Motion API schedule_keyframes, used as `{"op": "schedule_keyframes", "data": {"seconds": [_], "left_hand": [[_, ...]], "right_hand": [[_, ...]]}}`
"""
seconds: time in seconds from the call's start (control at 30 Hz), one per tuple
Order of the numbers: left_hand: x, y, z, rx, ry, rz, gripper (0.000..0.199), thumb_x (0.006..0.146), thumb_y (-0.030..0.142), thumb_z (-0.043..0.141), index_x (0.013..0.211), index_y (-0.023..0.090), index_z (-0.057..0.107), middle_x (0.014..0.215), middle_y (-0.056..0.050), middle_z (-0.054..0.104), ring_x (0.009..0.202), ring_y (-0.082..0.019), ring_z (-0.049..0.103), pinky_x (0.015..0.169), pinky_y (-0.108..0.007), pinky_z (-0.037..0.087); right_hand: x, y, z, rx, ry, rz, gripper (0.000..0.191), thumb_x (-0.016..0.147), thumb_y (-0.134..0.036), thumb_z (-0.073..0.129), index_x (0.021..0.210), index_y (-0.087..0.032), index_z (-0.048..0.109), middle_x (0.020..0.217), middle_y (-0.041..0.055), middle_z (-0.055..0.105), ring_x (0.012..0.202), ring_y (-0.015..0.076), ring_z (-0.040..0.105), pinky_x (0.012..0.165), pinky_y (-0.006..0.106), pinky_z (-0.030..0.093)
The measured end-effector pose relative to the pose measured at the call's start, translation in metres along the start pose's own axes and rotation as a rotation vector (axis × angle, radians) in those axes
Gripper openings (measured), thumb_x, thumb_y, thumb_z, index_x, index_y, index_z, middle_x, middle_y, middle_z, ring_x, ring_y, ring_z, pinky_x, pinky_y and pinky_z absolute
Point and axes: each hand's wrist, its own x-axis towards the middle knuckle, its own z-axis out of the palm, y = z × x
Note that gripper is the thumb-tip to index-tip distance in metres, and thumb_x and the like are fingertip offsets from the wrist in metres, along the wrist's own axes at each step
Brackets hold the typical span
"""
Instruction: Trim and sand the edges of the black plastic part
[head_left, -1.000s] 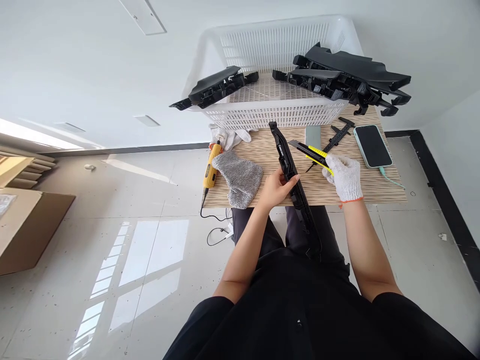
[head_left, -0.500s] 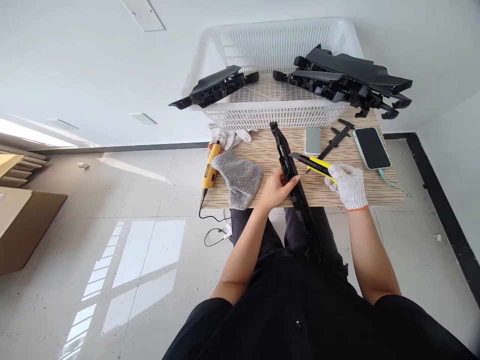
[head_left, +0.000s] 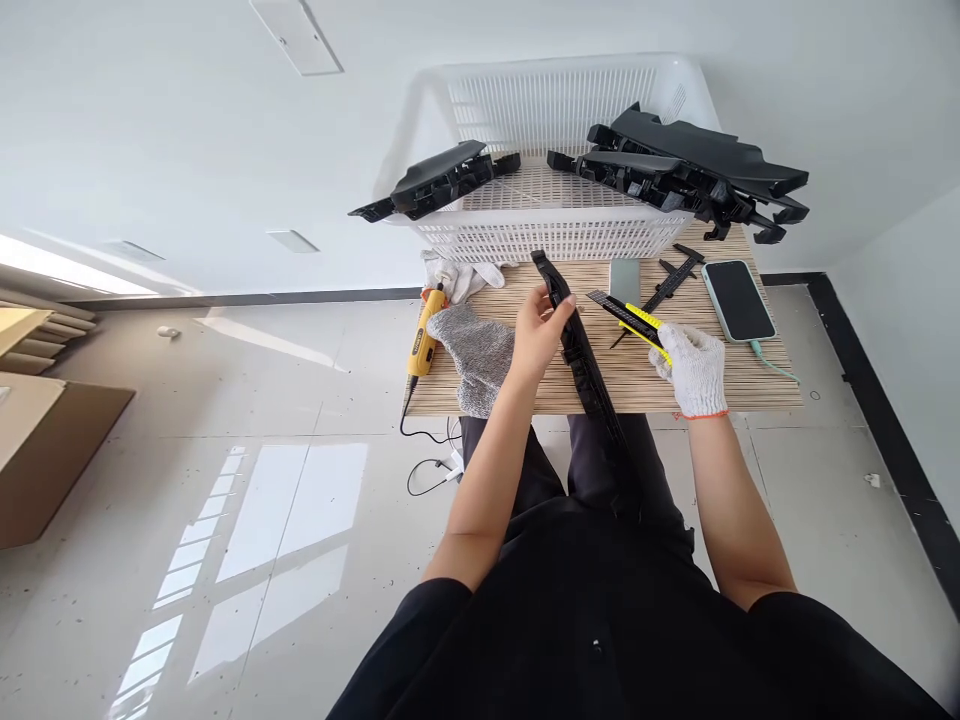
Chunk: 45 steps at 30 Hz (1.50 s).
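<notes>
Well left of the left-hand grip, a cardboard box (head_left: pixel 67 460) stands on the floor. Nearer the grip, a yellow power tool (head_left: pixel 425 335) lies at the left edge of the table (head_left: pixel 757 390). A grey cloth (head_left: pixel 480 345) lies between tool and grip; a white glove (head_left: pixel 469 275) lies beyond the cloth. The bare left hand (head_left: pixel 536 335) pinches the long black part (head_left: pixel 585 370) near its upper end, thumb and fingers closed on it. The part slants from this grip toward the body, past the table edge; its lower end appears to reach the lap, though it blends into dark clothing. Beyond the grip, a white basket (head_left: pixel 555 215) carries further black parts (head_left: pixel 675 170). Right of the grip, the blade of a yellow-and-black utility knife (head_left: pixel 637 325) points at the part, just beside it and apart. The gloved right hand (head_left: pixel 691 370) is closed around the knife handle. A caliper (head_left: pixel 679 275) lies beyond that hand; a phone (head_left: pixel 741 300) lies to its right.
</notes>
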Motion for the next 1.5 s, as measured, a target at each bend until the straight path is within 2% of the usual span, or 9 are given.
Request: {"op": "schedule_keyframes", "data": {"seconds": [0.13, 0.33, 0.5, 0.67, 0.73, 0.87, 1.03, 1.13, 1.5], "left_hand": [[0.008, 0.003, 0.005, -0.096, 0.066, -0.02, 0.027, 0.09, 0.042, 0.073, 0.094, 0.019, 0.061, 0.09, -0.005, 0.072, 0.085, -0.018, 0.074, 0.075, -0.03, 0.061], [-0.027, -0.005, -0.007, -0.128, -0.162, -0.166, 0.048, 0.08, 0.037, 0.083, 0.119, 0.018, 0.062, 0.094, -0.005, 0.076, 0.092, -0.021, 0.075, 0.083, -0.034, 0.06], [-0.042, -0.01, -0.022, -0.182, -0.293, -0.278, 0.051, 0.086, 0.042, 0.073, 0.13, 0.021, 0.06, 0.111, -0.008, 0.076, 0.105, -0.024, 0.074, 0.088, -0.037, 0.059], [-0.044, -0.021, -0.026, -0.042, -0.437, -0.137, 0.062, 0.079, 0.043, 0.082, 0.131, 0.023, 0.057, 0.121, -0.009, 0.074, 0.114, -0.026, 0.071, 0.093, -0.039, 0.058], [-0.045, -0.027, -0.023, 0.016, -0.436, -0.068, 0.062, 0.08, 0.049, 0.081, 0.13, 0.022, 0.056, 0.116, -0.01, 0.075, 0.11, -0.026, 0.072, 0.093, -0.04, 0.058], [-0.049, -0.03, -0.02, 0.026, -0.415, -0.032, 0.056, 0.084, 0.056, 0.077, 0.121, 0.019, 0.059, 0.109, -0.011, 0.076, 0.101, -0.024, 0.073, 0.09, -0.039, 0.059], [-0.049, -0.025, -0.022, 0.075, -0.448, 0.006, 0.043, 0.088, 0.054, 0.073, 0.106, 0.016, 0.066, 0.104, -0.01, 0.077, 0.099, -0.023, 0.072, 0.091, -0.037, 0.057], [-0.049, -0.026, -0.022, 0.059, -0.452, -0.002, 0.042, 0.089, 0.052, 0.072, 0.109, 0.016, 0.065, 0.106, -0.01, 0.078, 0.1, -0.022, 0.072, 0.091, -0.036, 0.057], [-0.051, -0.027, -0.022, 0.088, -0.397, -0.039, 0.045, 0.088, 0.055, 0.072, 0.109, 0.016, 0.064, 0.098, -0.008, 0.077, 0.092, -0.021, 0.072, 0.084, -0.034, 0.059]], "right_hand": [[-0.001, -0.002, 0.0, 0.024, 0.021, 0.022, 0.021, 0.072, -0.035, 0.077, 0.072, -0.018, 0.066, 0.054, -0.0028, 0.051, 0.047, 0.01, 0.054, 0.035, 0.017, 0.032], [-0.003, -0.006, 0.001, 0.004, -0.03, 0.014, 0.019, 0.072, -0.034, 0.075, 0.072, -0.017, 0.067, 0.052, -0.0025, 0.051, 0.046, 0.0092, 0.052, 0.036, 0.017, 0.031], [-0.003, -0.004, -0.002, -0.01, -0.07, 0.0, 0.019, 0.07, -0.033, 0.075, 0.07, -0.017, 0.066, 0.05, -0.0019, 0.052, 0.045, 0.0096, 0.052, 0.036, 0.018, 0.03], [-0.005, -0.004, -0.006, -0.099, -0.198, 0.013, 0.021, 0.069, -0.035, 0.076, 0.073, -0.015, 0.07, 0.048, -0.0014, 0.053, 0.043, 0.0097, 0.051, 0.037, 0.019, 0.031], [-0.005, -0.004, -0.004, -0.146, -0.23, 0.053, 0.025, 0.065, -0.035, 0.08, 0.077, -0.015, 0.072, 0.049, -0.0014, 0.054, 0.045, 0.0112, 0.054, 0.037, 0.019, 0.033], [-0.003, -0.004, -0.002, -0.105, -0.091, 0.011, 0.023, 0.067, -0.036, 0.079, 0.073, -0.016, 0.069, 0.049, -0.0018, 0.054, 0.046, 0.0114, 0.055, 0.037, 0.019, 0.033], [0.001, -0.001, -0.005, -0.159, -0.142, 0.042, 0.021, 0.067, -0.033, 0.08, 0.074, -0.016, 0.071, 0.051, -0.0009, 0.055, 0.047, 0.012, 0.057, 0.038, 0.019, 0.036], [0.002, 0.0, -0.006, -0.11, -0.079, 0.011, 0.021, 0.069, -0.036, 0.078, 0.074, -0.018, 0.069, 0.052, -0.0021, 0.054, 0.048, 0.0109, 0.056, 0.038, 0.018, 0.034], [0.0, -0.004, -0.007, -0.127, -0.131, 0.029, 0.022, 0.065, -0.034, 0.08, 0.074, -0.016, 0.07, 0.05, -0.0013, 0.056, 0.045, 0.0101, 0.055, 0.037, 0.017, 0.033]]}}
